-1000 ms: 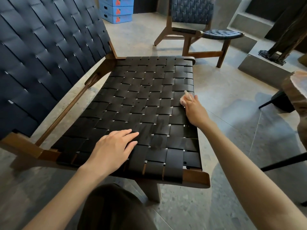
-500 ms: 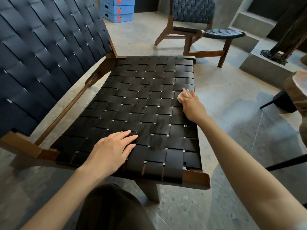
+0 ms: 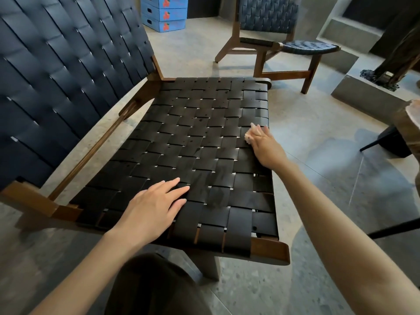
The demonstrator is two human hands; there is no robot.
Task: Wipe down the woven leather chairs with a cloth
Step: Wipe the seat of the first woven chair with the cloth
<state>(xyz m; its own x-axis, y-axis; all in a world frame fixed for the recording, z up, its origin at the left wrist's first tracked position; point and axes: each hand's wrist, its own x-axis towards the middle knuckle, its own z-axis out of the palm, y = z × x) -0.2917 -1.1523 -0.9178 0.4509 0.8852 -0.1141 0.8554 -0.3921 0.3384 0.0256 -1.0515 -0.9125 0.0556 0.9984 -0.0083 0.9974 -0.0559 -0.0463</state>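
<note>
now right hand point(image 3: 265, 149) grips cloth point(image 3: 249, 137); left hand point(image 3: 154, 209) flat

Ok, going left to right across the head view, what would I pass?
Woven backrest → left hand flat on the seat → right hand holding the cloth → wooden stump at the right edge.

Stacked blue boxes point(image 3: 164, 14), concrete steps point(image 3: 350, 32)
</note>
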